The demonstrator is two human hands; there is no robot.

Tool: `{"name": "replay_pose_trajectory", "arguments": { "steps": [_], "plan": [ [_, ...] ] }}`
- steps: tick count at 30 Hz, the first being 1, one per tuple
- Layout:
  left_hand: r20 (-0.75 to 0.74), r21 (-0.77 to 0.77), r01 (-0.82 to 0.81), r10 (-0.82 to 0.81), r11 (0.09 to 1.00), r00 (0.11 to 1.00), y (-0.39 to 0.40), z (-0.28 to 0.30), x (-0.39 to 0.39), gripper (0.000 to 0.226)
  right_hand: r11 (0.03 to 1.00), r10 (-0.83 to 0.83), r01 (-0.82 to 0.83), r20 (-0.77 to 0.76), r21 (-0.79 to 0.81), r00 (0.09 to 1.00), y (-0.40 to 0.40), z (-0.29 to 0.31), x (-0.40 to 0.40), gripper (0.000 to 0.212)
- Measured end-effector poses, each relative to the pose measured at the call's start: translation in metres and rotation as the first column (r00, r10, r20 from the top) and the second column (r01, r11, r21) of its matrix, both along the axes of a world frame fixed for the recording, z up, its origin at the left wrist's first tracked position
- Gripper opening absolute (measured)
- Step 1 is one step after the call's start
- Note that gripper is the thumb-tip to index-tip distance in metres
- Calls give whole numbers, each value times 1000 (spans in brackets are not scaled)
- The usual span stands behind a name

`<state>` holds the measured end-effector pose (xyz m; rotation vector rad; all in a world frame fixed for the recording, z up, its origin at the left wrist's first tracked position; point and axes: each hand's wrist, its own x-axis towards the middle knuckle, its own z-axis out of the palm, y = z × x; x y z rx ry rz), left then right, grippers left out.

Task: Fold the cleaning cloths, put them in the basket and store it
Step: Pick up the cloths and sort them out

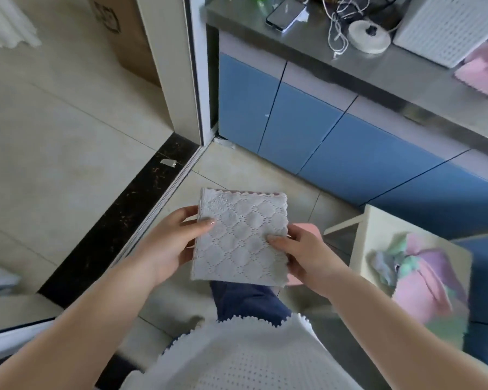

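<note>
While both hands pinch it, left hand [169,243] at one edge and right hand [302,257] opposite, the folded grey cloth [241,237] sits flat between them.

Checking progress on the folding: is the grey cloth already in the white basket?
No, both hands hold the folded grey cloth in front of the person.
</note>
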<state>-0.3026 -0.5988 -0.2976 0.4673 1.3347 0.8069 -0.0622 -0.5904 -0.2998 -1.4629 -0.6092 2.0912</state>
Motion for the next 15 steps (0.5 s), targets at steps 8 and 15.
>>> {"name": "replay_pose_trajectory", "arguments": {
  "steps": [8,15],
  "plan": [
    [0,-1,116,-116,993,993,159,-1,5,35,991,-135,135,23,7,991,126,8,0,38],
    [-3,16,246,-246,969,969,286,15,32,38,964,-265,263,69,38,962,219,18,22,40]
  ]
}}
